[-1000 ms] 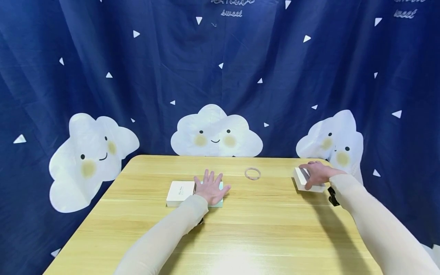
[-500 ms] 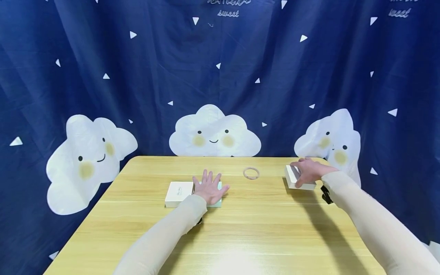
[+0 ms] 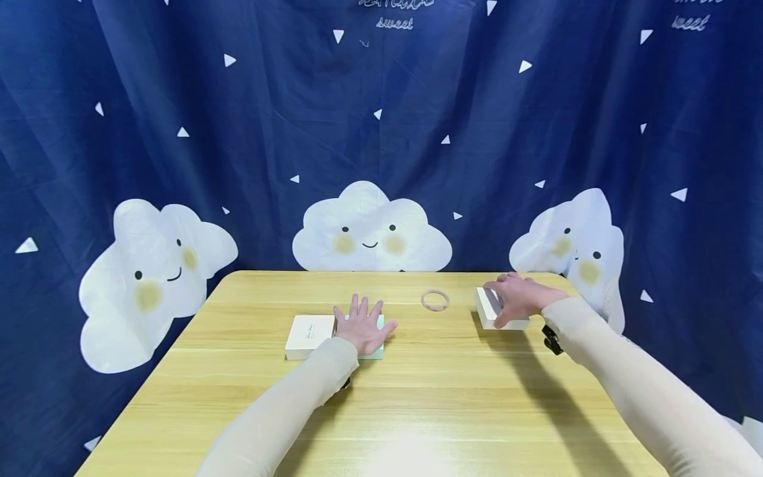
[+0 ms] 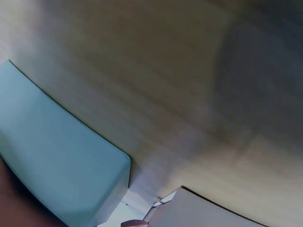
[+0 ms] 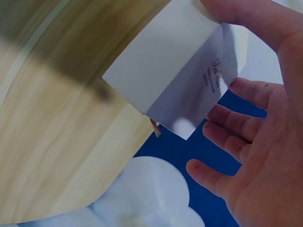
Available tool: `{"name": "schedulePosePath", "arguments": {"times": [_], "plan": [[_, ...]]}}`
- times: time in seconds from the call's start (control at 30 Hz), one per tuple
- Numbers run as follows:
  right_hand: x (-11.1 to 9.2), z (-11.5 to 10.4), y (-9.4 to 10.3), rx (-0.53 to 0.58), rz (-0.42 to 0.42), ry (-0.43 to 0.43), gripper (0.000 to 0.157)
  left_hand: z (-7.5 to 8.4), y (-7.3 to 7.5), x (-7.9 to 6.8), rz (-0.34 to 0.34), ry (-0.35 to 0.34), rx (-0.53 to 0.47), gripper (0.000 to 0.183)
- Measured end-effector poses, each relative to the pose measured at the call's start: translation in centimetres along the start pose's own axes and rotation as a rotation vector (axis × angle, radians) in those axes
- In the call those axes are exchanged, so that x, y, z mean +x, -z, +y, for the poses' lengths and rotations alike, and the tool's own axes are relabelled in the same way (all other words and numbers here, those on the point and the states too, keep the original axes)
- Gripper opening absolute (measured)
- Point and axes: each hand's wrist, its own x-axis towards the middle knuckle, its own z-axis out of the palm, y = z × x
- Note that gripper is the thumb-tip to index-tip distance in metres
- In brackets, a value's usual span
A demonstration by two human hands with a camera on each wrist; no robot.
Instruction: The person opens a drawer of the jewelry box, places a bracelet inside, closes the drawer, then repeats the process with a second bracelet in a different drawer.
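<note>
Toward the table's right rear corner, my right hand point(image 3: 520, 295) grips a white box point(image 3: 497, 315) from above, thumb on one side and fingers on the other. In the right wrist view the white box point(image 5: 163, 61) is tilted, with script lettering on its shaded face; a small brownish strip point(image 5: 155, 126) pokes out at its edge. Fingers spread, my left hand point(image 3: 363, 331) lies over a pale blue box point(image 3: 375, 354), hiding most of it. Beside it on the left is another white box point(image 3: 310, 334) with printed lettering. The left wrist view shows the pale blue box point(image 4: 61, 151) close up.
A thin pinkish ring point(image 3: 435, 301) lies on the wooden table point(image 3: 417, 384) between the two hands, toward the back. Behind the table's far edge hangs a dark blue curtain point(image 3: 268, 132) with cloud prints.
My right hand has moved left with the white box, coming closer to the ring. My left hand stays in place over the pale blue box. The head view has shifted slightly.
</note>
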Motion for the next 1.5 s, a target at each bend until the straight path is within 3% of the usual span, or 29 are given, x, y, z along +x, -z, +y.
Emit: {"name": "schedulePosePath", "arguments": {"times": [0.8, 1.23, 1.5], "plan": [[1.6, -4.5, -0.8, -0.044, -0.031, 0.073, 0.086, -0.1, -0.1, 0.5, -0.003, 0.006, 0.011, 0.078], [2.8, -6.7, -1.0, -0.076, -0.051, 0.114, 0.088, -0.3, -1.1, 1.3, 0.008, 0.008, 0.004, 0.080], [3.4, -7.7, -1.5, -0.102, -0.030, 0.149, 0.083, -0.2, -0.9, 1.0, 0.002, 0.010, 0.011, 0.079]]}}
